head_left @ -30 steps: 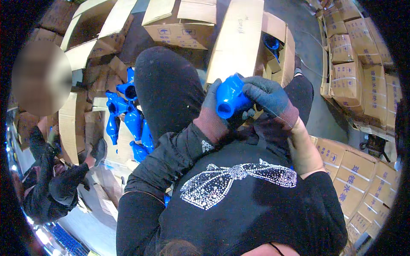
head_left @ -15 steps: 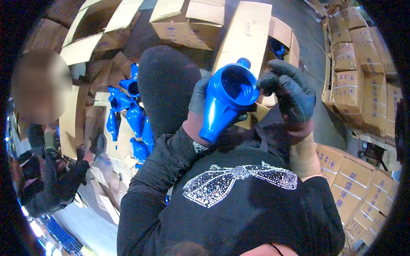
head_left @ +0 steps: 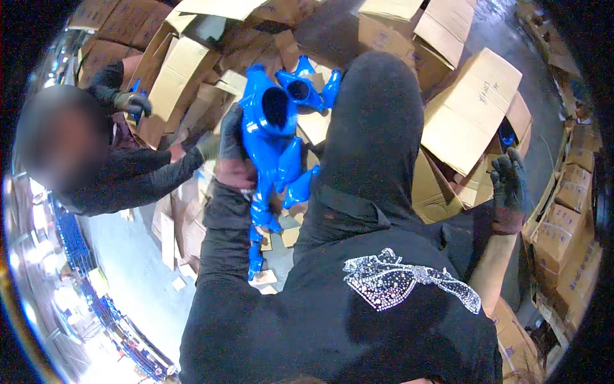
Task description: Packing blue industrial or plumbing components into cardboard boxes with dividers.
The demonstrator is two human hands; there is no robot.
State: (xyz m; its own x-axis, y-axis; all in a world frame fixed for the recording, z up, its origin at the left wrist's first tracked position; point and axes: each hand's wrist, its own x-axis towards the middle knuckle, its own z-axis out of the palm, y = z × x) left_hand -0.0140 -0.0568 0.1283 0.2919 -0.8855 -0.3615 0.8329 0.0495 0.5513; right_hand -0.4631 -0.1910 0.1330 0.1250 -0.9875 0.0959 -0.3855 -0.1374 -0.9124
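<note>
My left hand (head_left: pixel 233 144), in a dark glove, grips the left side of a glossy blue housing (head_left: pixel 256 112) with a wide round opening and tapering ends. That housing is held at the upper end of several similar blue housings (head_left: pixel 297 89) lying on cardboard, to the left of my raised knee. Some of my left fingers are hidden by the housing. My right hand (head_left: pixel 510 185), gloved too, is raised beside an open cardboard box (head_left: pixel 476 109) on the right. Its fingers are apart and nothing is in them. A blue part (head_left: pixel 506 132) shows inside that box.
A co-worker leans in from the left, one gloved hand (head_left: pixel 133 102) at a blue piece by a carton (head_left: pixel 176 83), the other arm (head_left: pixel 160 173) reaching close to my left hand. Open cartons (head_left: pixel 390 32) stand ahead; stacked cartons (head_left: pixel 563 224) line the right. Cardboard scraps litter the floor.
The blue housing has gone from in front of my chest to the pile on the left, carried by my left hand. My right hand has come away from it. The view has swung left.
</note>
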